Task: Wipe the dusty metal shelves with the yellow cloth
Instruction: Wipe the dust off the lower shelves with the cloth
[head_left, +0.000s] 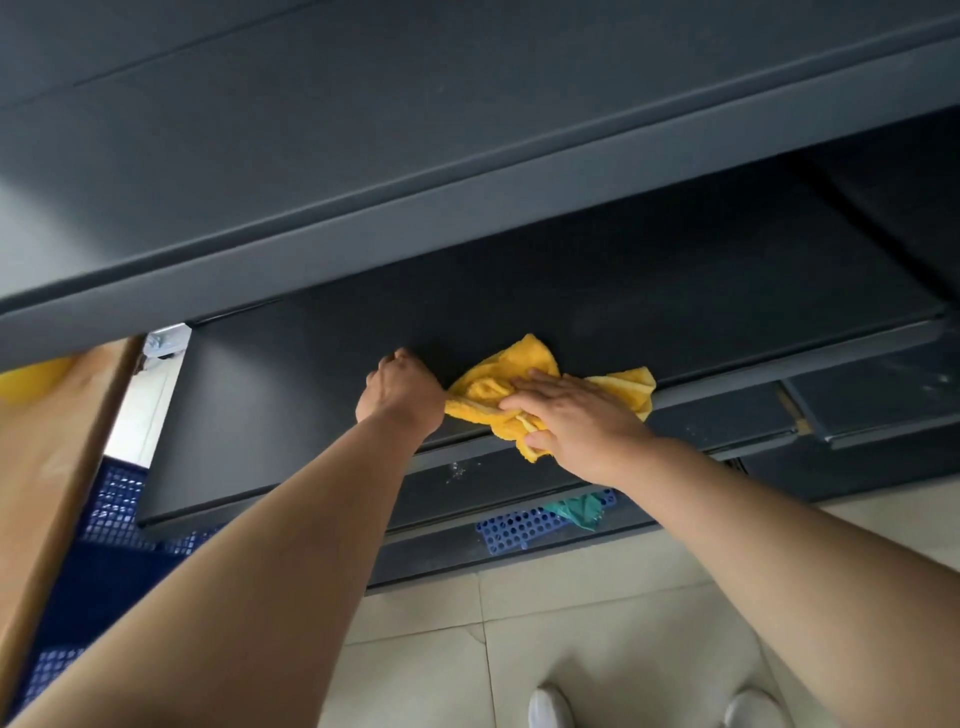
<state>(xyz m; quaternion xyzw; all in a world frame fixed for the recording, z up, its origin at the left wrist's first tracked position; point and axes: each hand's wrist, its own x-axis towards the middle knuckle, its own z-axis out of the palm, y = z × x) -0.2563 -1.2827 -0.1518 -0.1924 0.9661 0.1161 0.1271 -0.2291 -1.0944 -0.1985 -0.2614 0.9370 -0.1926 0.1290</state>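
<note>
Right hand (566, 415) lies flat on the crumpled yellow cloth (498, 389) at the front edge of a dark metal shelf (311, 374), left hand (400, 387) curled into a fist beside it.

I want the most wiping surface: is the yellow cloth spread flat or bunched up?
Bunched up. The yellow cloth lies in crumpled folds on the shelf, with the right hand pressing flat on it.

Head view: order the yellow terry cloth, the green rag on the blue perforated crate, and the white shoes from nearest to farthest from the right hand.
1. Yellow terry cloth, directly under the right hand.
2. Green rag, below, on the blue perforated crate.
3. White shoes, bottom edge, on the floor.
</note>
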